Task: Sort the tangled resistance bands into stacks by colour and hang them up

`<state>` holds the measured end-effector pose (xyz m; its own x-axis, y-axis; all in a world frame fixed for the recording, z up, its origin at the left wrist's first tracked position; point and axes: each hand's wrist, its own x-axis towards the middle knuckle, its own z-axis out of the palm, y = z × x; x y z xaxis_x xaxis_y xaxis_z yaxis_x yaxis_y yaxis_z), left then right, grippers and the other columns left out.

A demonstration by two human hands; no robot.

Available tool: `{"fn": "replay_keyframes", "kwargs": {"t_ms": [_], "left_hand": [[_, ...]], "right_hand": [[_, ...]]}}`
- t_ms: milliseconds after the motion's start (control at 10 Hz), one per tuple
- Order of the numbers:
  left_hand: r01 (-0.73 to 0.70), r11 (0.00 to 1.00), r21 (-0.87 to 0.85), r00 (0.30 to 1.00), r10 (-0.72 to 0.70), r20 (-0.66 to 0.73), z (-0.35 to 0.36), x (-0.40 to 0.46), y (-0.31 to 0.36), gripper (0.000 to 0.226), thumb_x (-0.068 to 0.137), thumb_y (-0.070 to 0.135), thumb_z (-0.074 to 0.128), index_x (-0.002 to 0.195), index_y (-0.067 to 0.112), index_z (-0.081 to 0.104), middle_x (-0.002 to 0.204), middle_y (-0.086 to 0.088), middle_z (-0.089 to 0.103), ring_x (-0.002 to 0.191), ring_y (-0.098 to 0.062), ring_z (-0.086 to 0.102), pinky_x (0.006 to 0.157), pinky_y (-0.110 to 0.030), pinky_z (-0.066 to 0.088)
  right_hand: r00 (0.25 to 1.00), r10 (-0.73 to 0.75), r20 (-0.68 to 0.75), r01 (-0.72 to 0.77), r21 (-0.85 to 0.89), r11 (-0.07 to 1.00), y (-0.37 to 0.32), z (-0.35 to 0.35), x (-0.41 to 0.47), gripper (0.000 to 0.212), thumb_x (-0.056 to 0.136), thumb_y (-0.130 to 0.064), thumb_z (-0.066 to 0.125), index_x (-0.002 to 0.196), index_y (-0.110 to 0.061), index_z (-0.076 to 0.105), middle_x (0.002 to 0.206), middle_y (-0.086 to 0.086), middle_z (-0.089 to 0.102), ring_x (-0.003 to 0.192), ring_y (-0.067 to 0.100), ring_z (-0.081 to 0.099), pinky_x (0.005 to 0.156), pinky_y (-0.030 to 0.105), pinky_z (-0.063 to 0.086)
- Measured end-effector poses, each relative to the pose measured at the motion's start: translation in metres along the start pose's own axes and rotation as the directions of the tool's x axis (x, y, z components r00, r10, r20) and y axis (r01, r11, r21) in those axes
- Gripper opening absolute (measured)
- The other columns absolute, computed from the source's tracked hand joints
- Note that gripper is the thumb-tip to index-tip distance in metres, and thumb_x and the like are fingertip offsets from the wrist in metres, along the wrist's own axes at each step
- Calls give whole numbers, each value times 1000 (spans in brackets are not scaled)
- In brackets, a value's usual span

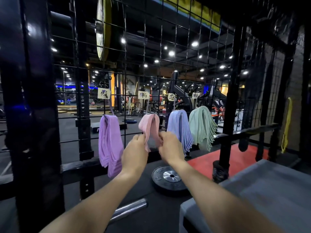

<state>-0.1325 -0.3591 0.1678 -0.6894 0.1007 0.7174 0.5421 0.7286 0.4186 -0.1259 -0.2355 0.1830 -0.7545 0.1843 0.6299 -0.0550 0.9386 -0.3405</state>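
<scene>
- Your left hand (137,145) and right hand (168,145) were both pinching the lower tails of the pink bands (149,128), which hung from a hook on the wire grid (168,39) just above frame centre, toward 12 o'clock.
- The pink stack was the thinnest of the four; a downward tug from either hand could have dragged it off the hook, I judged, since little weight held it there.
- The blue bands (180,128) hung just beside it at 3 o'clock of the pink, near your right hand; a stray sweep might have caught their loose ends and pulled some down.
- The purple bands (109,145) at 9 o'clock and the green bands (202,126) further toward 3 o'clock draped loosely, so jolting the grid could have slid them.
- Anything that fell would have landed near the weight plate (170,179) at 6 o'clock and could have re-tangled.
- I could not tell how securely the pink loop sat on its hook.
</scene>
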Motion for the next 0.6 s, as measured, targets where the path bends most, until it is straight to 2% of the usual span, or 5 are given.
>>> {"fn": "replay_keyframes", "kwargs": {"t_ms": [200,300,400,500,600], "left_hand": [[35,997,-66,984,-23,174,-5,0,-4,29,80,5,53,104,21,58,96,1,62,93,-25,59,68,-30,40],[59,993,-105,971,-32,237,-12,-6,-6,35,82,7,56,112,24,58,104,2,66,99,-22,60,78,-30,44],[33,996,-85,971,-12,237,-21,-11,-6,37,85,15,60,121,23,51,120,-1,57,108,-22,55,86,-33,43],[-16,998,-67,986,27,164,-32,-20,2,43,89,20,57,130,20,44,129,0,46,117,-20,50,89,-34,42],[-115,991,-69,988,121,92,-38,-26,17,38,89,18,55,126,16,46,126,-1,47,113,-22,52,83,-37,45]], "right_hand": [[980,2,201,-48,226,973,-5,2,-5,39,79,2,52,114,-15,58,110,7,62,101,27,59,89,40,50],[972,6,234,-62,233,971,-3,-9,-12,38,86,-4,58,121,-16,55,115,4,62,106,23,59,93,35,47],[967,-4,255,-52,215,975,-4,-20,-17,39,88,-9,62,125,-13,54,120,4,62,112,21,57,97,28,42],[976,3,220,-39,158,987,-6,-35,-31,41,86,-12,64,126,-11,55,122,10,61,115,27,56,100,35,42],[985,40,167,-70,174,982,-1,-50,-45,44,87,-11,63,130,-9,52,127,9,58,117,25,54,100,33,40]]}}
